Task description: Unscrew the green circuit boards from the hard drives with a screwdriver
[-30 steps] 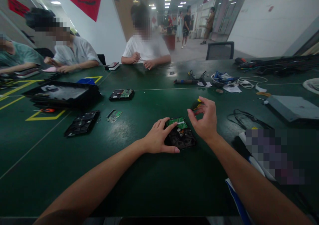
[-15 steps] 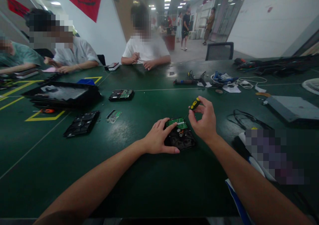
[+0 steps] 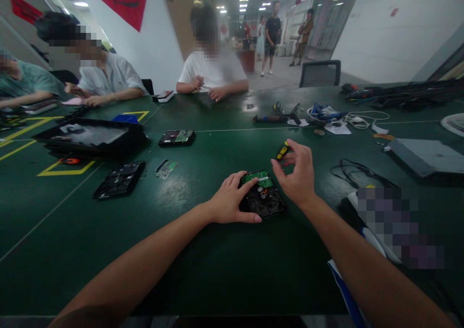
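Note:
A black hard drive (image 3: 266,203) with a green circuit board (image 3: 261,178) lies on the green table in front of me. My left hand (image 3: 232,200) rests on its left side, fingers spread, the index finger across the board and the thumb along the near edge. Between the fingertips of my right hand (image 3: 297,173) is a yellow-and-black screwdriver (image 3: 282,151), tilted, its thin shaft pointing down toward the board's right end. Whether the tip touches a screw is too small to tell. Farther left lie a second hard drive (image 3: 119,179) and a loose circuit board (image 3: 166,169).
Another drive (image 3: 176,138) lies farther back, right of a black tray (image 3: 94,141). An orange screwdriver (image 3: 69,161) is by the tray. A grey metal box (image 3: 427,156), cables (image 3: 357,171) and a power tool (image 3: 271,118) are to the right. Co-workers sit across the table.
The screwdriver and my right hand's fingers have shifted very slightly, the thumb a little to the left. My left hand and the hard drive stay in place.

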Action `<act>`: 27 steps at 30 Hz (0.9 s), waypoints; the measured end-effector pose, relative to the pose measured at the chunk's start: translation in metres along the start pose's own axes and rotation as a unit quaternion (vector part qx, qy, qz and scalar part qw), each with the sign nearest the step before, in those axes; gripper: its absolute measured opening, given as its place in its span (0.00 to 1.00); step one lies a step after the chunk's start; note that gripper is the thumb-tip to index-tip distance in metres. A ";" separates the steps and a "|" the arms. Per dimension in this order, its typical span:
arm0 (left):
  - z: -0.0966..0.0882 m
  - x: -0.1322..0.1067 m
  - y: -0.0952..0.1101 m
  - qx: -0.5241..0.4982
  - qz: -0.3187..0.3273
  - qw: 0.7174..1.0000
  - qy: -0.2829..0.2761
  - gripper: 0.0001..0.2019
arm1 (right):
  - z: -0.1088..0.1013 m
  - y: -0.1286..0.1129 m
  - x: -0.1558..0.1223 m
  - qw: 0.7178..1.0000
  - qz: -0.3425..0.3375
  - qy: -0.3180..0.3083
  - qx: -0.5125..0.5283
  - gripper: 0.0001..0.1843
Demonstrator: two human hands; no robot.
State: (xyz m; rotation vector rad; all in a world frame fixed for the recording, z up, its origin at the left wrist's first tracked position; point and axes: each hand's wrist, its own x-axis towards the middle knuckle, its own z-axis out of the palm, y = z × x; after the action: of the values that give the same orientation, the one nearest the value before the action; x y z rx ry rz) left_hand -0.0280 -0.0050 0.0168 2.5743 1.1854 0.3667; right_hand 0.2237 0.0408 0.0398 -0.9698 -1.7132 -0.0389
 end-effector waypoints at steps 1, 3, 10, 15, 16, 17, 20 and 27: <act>0.000 0.000 0.000 0.001 0.000 1.000 0.000 0.60 | 0.000 0.000 0.000 1.000 -0.003 -0.001 -0.002 0.37; 0.000 0.000 0.000 0.000 0.000 1.000 0.000 0.60 | -0.001 0.000 0.000 1.000 -0.010 -0.006 -0.007 0.37; 0.001 0.000 -0.001 -0.007 0.002 1.000 0.004 0.60 | 0.001 0.004 -0.001 1.000 0.011 0.010 -0.018 0.40; 0.000 0.000 0.000 -0.014 0.005 1.000 0.011 0.59 | 0.000 0.000 0.000 1.000 -0.005 -0.001 -0.019 0.39; 0.000 0.000 0.000 -0.015 0.005 1.000 0.011 0.59 | 0.000 -0.001 0.000 1.000 -0.009 -0.005 -0.017 0.40; 0.000 0.000 0.000 -0.015 0.004 1.000 0.011 0.60 | 0.000 -0.002 0.000 1.000 -0.009 -0.009 -0.014 0.40; 0.000 0.000 0.000 -0.007 0.003 1.000 0.005 0.60 | 0.000 -0.001 0.000 1.000 0.006 -0.006 -0.011 0.39; -0.001 0.000 0.000 -0.005 0.000 1.000 0.000 0.60 | -0.001 0.002 -0.001 1.000 0.007 0.003 -0.019 0.36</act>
State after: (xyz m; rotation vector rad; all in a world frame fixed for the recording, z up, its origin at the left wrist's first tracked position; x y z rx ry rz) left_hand -0.0283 -0.0045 0.0172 2.5661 1.1791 0.3712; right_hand 0.2252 0.0413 0.0387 -1.0080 -1.7060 -0.0648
